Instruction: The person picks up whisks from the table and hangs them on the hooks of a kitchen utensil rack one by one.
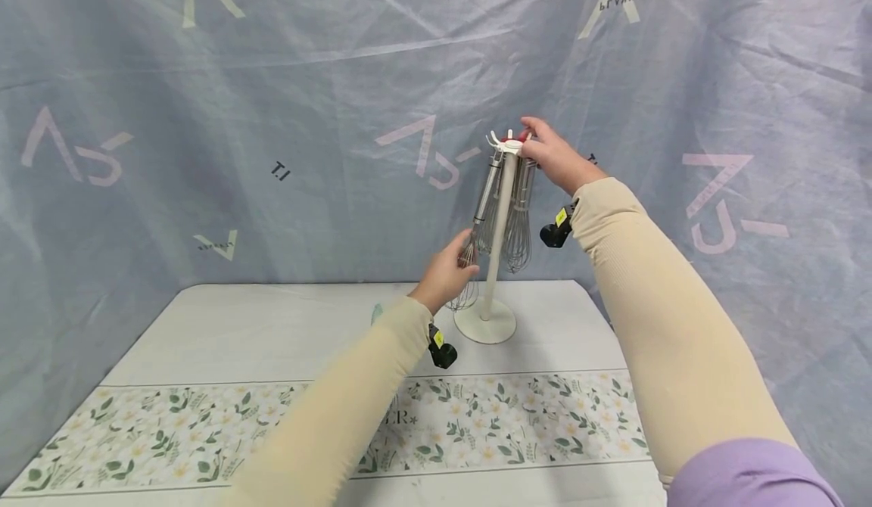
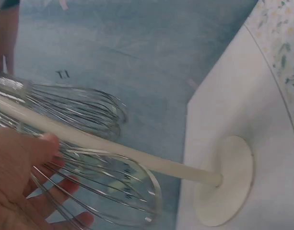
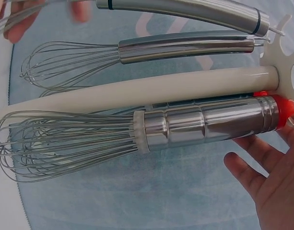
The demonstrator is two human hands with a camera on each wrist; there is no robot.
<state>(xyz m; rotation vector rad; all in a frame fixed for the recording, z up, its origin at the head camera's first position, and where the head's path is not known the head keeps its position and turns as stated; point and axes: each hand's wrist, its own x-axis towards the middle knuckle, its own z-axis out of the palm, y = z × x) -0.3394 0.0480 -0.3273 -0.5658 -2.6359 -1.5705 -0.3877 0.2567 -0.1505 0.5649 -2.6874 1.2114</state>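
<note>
Several metal whisks hang by their handles from a white stand (image 1: 504, 227). My left hand (image 1: 446, 271) holds the wires of one whisk (image 2: 154, 184), with the thumb in front and fingers behind them. The upper end of its steel handle (image 3: 185, 12) is at a hook of the stand. At the stand's top, my right hand (image 1: 555, 155) is beside a thicker whisk (image 3: 185, 124) with a red end (image 3: 285, 111). Some right fingers (image 3: 242, 167) pass partly behind that handle, spread and relaxed. A smaller whisk (image 3: 185, 50) hangs between these two.
The stand's round base (image 1: 487, 325) rests on a white table (image 1: 272, 325) near its back edge. A floral strip (image 1: 204, 431) crosses the table. Blue-grey printed cloth (image 1: 306, 113) hangs behind and at both sides.
</note>
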